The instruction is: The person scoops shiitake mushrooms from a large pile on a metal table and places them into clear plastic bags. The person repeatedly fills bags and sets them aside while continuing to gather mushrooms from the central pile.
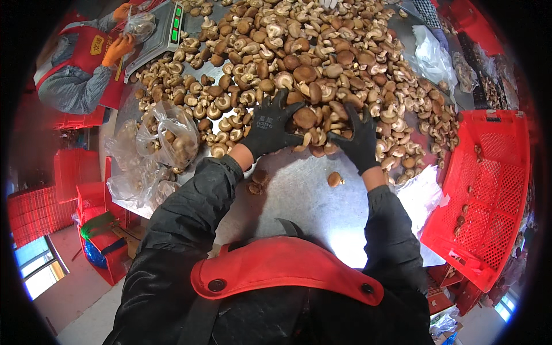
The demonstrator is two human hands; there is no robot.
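A broad heap of shiitake mushrooms (345, 57) spreads over the metal table (297, 194) before me. At its near edge lies my left hand (269, 129), in a black work glove, fingers spread against the mushrooms. My right hand (361, 140), gloved alike, faces it with thumb and fingers apart. Between the two hands sits a cluster with a large brown-capped mushroom (305, 117); neither hand is closed around a mushroom, though some fingertips are hidden among the caps. Nearer to me are a single loose mushroom (334, 179) and a few mushrooms in shadow (257, 181).
Clear plastic bags of mushrooms (179, 146) stand left. Beyond them, a co-worker's orange-gloved hand (117, 49) holds a bag beside a digital scale (151, 49). A red plastic crate (491, 189) borders the right, near a white plastic bag (418, 194). Another person's checked sleeve (427, 13) shows top right.
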